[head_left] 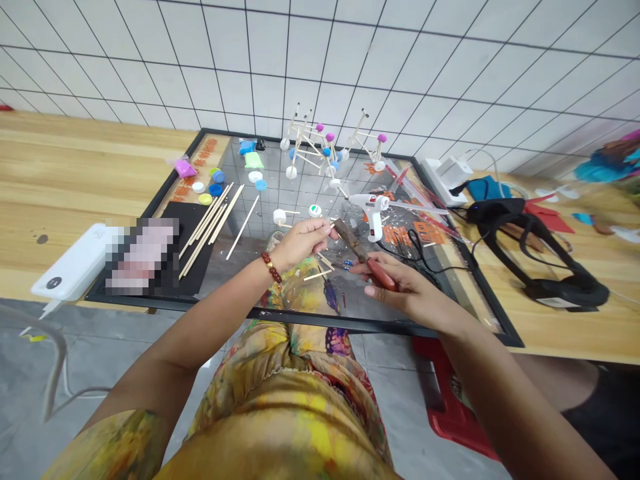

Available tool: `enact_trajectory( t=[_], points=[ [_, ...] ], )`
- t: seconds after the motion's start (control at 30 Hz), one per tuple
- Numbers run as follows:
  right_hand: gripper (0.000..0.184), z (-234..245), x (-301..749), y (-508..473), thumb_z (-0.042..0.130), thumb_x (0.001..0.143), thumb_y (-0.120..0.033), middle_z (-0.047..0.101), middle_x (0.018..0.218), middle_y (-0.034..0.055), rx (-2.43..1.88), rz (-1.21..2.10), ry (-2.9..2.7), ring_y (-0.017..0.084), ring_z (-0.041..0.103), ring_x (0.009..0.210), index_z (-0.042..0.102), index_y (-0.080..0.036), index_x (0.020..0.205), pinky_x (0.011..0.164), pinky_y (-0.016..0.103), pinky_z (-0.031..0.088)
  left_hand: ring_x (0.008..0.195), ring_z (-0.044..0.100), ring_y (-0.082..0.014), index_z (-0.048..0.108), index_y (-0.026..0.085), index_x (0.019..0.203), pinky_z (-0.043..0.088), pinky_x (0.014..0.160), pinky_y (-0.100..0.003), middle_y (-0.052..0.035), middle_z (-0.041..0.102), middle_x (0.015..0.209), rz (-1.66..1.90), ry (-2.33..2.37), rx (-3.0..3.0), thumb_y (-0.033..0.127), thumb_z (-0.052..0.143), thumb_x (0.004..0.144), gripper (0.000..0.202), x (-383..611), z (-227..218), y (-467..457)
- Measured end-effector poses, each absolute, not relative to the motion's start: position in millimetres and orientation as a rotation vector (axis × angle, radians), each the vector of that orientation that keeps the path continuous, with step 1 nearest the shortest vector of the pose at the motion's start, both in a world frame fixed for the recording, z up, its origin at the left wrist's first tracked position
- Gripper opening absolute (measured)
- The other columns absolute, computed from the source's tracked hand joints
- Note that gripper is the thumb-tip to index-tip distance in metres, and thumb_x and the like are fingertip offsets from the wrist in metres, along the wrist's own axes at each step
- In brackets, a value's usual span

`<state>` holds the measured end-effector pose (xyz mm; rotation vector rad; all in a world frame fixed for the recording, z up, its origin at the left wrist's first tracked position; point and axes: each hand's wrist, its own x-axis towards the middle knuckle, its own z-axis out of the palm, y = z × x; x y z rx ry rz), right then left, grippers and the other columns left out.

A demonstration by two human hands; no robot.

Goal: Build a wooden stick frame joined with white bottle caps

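In the head view my right hand (403, 288) is closed around the red handles of a pair of rusty pliers (356, 247), whose jaws point up and left. My left hand (304, 241) pinches a thin wooden stick (332, 227) at the pliers' jaws; most of the stick is hidden by my fingers. Cut sticks (319, 275) lie on the glass below the hands. A white glue gun (373, 212) rests just beyond the pliers. Behind it stand stick models (313, 150) with white, blue and pink lumps at their joints.
Long wooden sticks (213, 223) lie on a black sheet (193, 283) at left. Nearby are small coloured tubs (216, 190) and a pink packet (185, 168). A white power bank (73, 263) sits at far left, a black headset (545, 260) at right. Another person's hand (620, 157) shows at far right.
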<state>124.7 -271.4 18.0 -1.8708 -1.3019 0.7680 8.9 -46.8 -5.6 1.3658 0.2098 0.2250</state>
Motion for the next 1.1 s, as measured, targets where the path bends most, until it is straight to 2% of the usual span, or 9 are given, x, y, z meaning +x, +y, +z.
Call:
enact_trajectory(
  t=[0.27, 0.53, 0.67, 0.83, 0.9, 1.0, 1.07, 1.1],
  points=[
    [0.040, 14, 127, -271, 0.069, 0.091, -0.056, 0.061, 0.125, 0.0108, -1.904, 0.701, -1.362, 0.031, 0.064, 0.120, 0.079, -0.025, 0.113, 0.114, 0.051, 0.048, 0.041, 0.028, -0.0041, 0.063, 0.012, 0.080, 0.019, 0.044, -0.017, 0.0070, 0.043, 0.049, 0.179, 0.279, 1.339, 0.016, 0.047, 0.105, 0.030, 8, 0, -48],
    [0.044, 15, 127, -272, 0.069, 0.089, -0.057, 0.060, 0.132, 0.0113, -1.916, 0.746, -1.358, 0.033, 0.061, 0.125, 0.079, -0.024, 0.116, 0.117, 0.053, 0.045, 0.040, 0.025, -0.0028, 0.064, 0.012, 0.081, 0.013, 0.042, -0.016, 0.0066, 0.042, 0.051, 0.078, 0.330, 1.238, 0.019, 0.048, 0.106, 0.030, 5, 0, -48],
    [0.042, 15, 126, -271, 0.071, 0.088, -0.058, 0.063, 0.126, 0.0113, -1.910, 0.753, -1.341, 0.034, 0.063, 0.123, 0.080, -0.024, 0.111, 0.115, 0.055, 0.047, 0.040, 0.024, -0.0030, 0.064, 0.012, 0.080, 0.013, 0.042, -0.016, 0.0067, 0.041, 0.050, 0.072, 0.334, 1.246, 0.019, 0.047, 0.106, 0.032, 5, -1, -47],
    [0.031, 12, 123, -270, 0.074, 0.087, -0.053, 0.068, 0.117, 0.0099, -1.903, 0.718, -1.340, 0.033, 0.065, 0.116, 0.076, -0.025, 0.099, 0.110, 0.052, 0.050, 0.040, 0.025, -0.0035, 0.064, 0.013, 0.080, 0.014, 0.043, -0.017, 0.0068, 0.041, 0.050, 0.077, 0.321, 1.283, 0.023, 0.050, 0.105, 0.030, 6, -3, -47],
    [0.027, 9, 123, -270, 0.075, 0.085, -0.049, 0.069, 0.108, 0.0083, -1.939, 0.701, -1.309, 0.030, 0.066, 0.105, 0.072, -0.024, 0.097, 0.105, 0.051, 0.052, 0.042, 0.027, -0.0042, 0.064, 0.013, 0.081, 0.016, 0.044, -0.017, 0.0067, 0.042, 0.051, 0.105, 0.318, 1.324, 0.023, 0.051, 0.105, 0.029, 7, -6, -48],
    [0.037, 5, 125, -272, 0.079, 0.078, -0.045, 0.067, 0.094, 0.0024, -1.992, 0.732, -1.083, 0.024, 0.065, 0.088, 0.063, -0.025, 0.105, 0.092, 0.046, 0.056, 0.044, 0.031, -0.0052, 0.063, 0.014, 0.078, 0.021, 0.048, -0.018, 0.0070, 0.041, 0.051, 0.181, 0.313, 1.411, 0.024, 0.053, 0.103, 0.029, 9, -12, -47],
    [0.045, 5, 128, -272, 0.081, 0.076, -0.045, 0.068, 0.093, 0.0004, -1.977, 0.810, -0.946, 0.023, 0.065, 0.087, 0.059, -0.026, 0.111, 0.088, 0.042, 0.056, 0.047, 0.034, -0.0059, 0.062, 0.014, 0.077, 0.025, 0.051, -0.018, 0.0073, 0.041, 0.051, 0.226, 0.290, 1.474, 0.026, 0.055, 0.102, 0.029, 12, -17, -46],
    [0.043, 6, 129, -273, 0.080, 0.077, -0.045, 0.068, 0.092, 0.0001, -1.959, 0.844, -0.947, 0.023, 0.065, 0.087, 0.060, -0.026, 0.109, 0.087, 0.041, 0.056, 0.048, 0.035, -0.0063, 0.063, 0.014, 0.077, 0.027, 0.053, -0.019, 0.0074, 0.041, 0.052, 0.242, 0.275, 1.505, 0.026, 0.056, 0.101, 0.028, 12, -19, -46]
  ],
)
